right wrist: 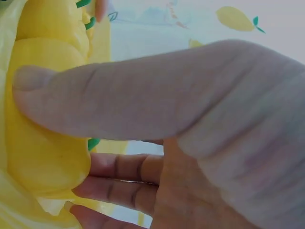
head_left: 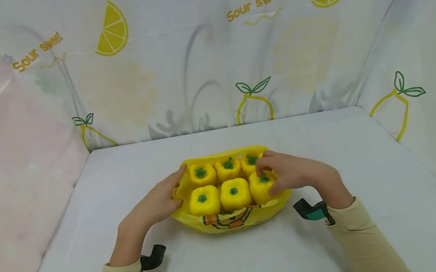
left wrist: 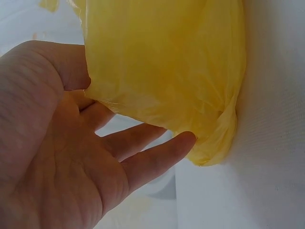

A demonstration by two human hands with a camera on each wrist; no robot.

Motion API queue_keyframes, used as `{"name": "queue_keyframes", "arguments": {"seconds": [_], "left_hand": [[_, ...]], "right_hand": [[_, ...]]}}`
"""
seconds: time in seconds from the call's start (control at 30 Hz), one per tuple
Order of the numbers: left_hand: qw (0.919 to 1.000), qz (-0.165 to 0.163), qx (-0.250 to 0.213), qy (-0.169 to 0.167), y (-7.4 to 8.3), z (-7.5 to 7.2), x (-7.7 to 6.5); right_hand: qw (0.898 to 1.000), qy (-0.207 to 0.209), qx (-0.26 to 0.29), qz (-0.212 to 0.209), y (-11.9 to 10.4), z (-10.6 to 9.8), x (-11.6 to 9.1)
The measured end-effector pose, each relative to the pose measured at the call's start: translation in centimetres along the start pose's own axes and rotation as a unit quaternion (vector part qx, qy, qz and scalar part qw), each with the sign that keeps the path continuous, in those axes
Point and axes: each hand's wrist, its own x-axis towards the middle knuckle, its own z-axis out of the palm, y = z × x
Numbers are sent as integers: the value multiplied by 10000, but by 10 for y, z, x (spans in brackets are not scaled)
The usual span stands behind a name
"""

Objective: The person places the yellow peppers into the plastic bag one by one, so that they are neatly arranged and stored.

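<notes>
Yellow bell peppers with green stems stand in two rows inside a yellow plastic bag (head_left: 232,222), open at the top, as the head view shows. My left hand (head_left: 162,198) holds the bag's left edge; in the left wrist view its thumb and some fingertips are hidden by the yellow film. On the other side, my right hand (head_left: 288,170) grips the front right bell pepper (right wrist: 47,152). Its thumb lies across the pepper's side and its other fingers reach round the far side. A front middle bell pepper (head_left: 234,194) sits beside it.
The bag rests on a white table (head_left: 240,267). Behind it hangs a white cloth backdrop (head_left: 172,66) with lemon prints, and similar cloth lines both sides. Each wrist carries a dark camera mount (head_left: 153,256).
</notes>
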Motion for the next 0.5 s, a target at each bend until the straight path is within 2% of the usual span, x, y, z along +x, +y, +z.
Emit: {"name": "queue_keyframes", "arguments": {"seconds": [0.17, 0.3, 0.43, 0.5], "left_hand": [[10000, -7, 47, 14, -1, -1, -1], [10000, -15, 44, 25, -2, -2, -2], [10000, -87, -19, 23, -1, -2, -2], [10000, -70, -6, 34, -1, -3, -3]], "right_hand": [[9987, 267, -440, -2, -12, 4, 0], [9984, 176, -542, -24, -17, 5, 1], [9998, -40, -202, 19, -10, 0, -2], [10000, 19, 36, 37, -3, -6, -6]]}}
